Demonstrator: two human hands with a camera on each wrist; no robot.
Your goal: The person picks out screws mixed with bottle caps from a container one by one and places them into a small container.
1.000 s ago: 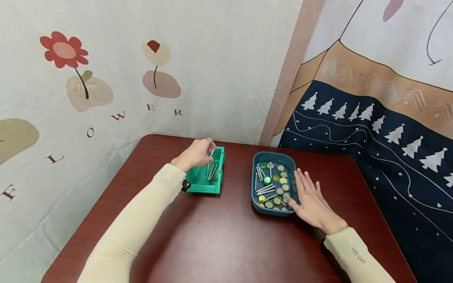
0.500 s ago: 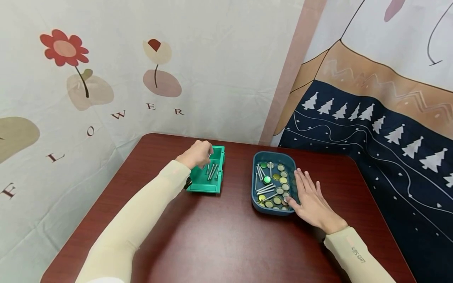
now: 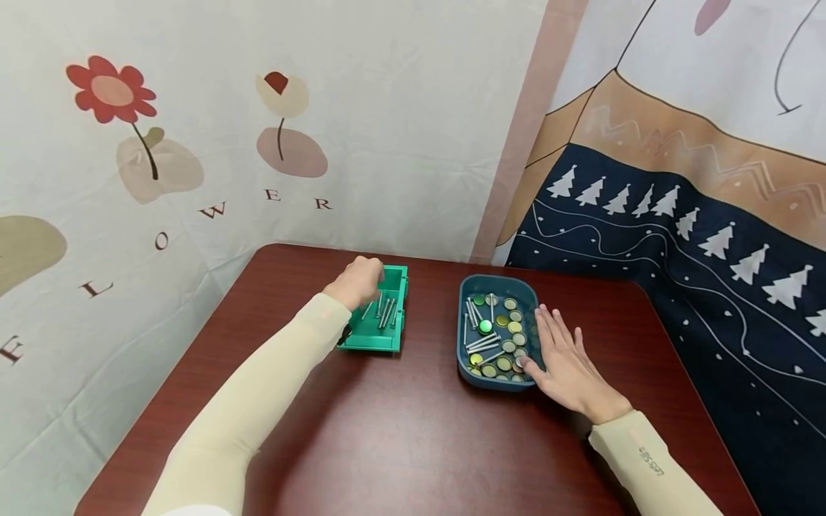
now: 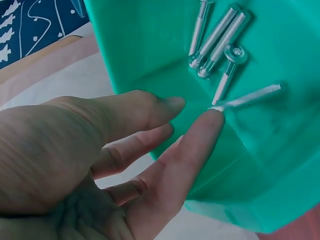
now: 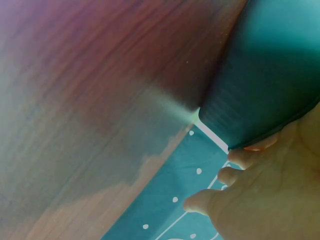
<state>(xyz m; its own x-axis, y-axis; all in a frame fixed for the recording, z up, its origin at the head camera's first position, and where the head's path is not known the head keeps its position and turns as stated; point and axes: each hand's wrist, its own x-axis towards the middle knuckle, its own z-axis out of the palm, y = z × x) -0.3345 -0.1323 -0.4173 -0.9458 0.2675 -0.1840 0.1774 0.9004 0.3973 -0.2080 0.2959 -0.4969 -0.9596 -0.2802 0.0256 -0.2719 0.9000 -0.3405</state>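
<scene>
My left hand (image 3: 357, 283) is over the green plastic bin (image 3: 368, 347), its thumb and fingers apart with nothing between them. In the left wrist view, a silver bolt (image 4: 252, 96) lies aslant on the bin floor, one end right at a fingertip (image 4: 215, 120). Several other bolts (image 4: 220, 40) lie beside it in the bin. On the right, my right hand (image 3: 574, 369) rests with straight fingers along the side of the blue tray (image 3: 497, 385), the thumb over its rim. Inside the tray are several bolts (image 3: 482, 342) and many bottle caps (image 3: 504, 364), one bright green.
Both containers stand toward the far edge of the dark red-brown table (image 3: 400, 437). A cloth backdrop with flowers (image 3: 419, 143) hangs behind the table, and a navy one with white trees (image 3: 645, 236) hangs at the right.
A bolt pinched in my left hand has gone down into the bin and been let go. The left hand has lowered slightly. My right hand has stayed at the tray.
</scene>
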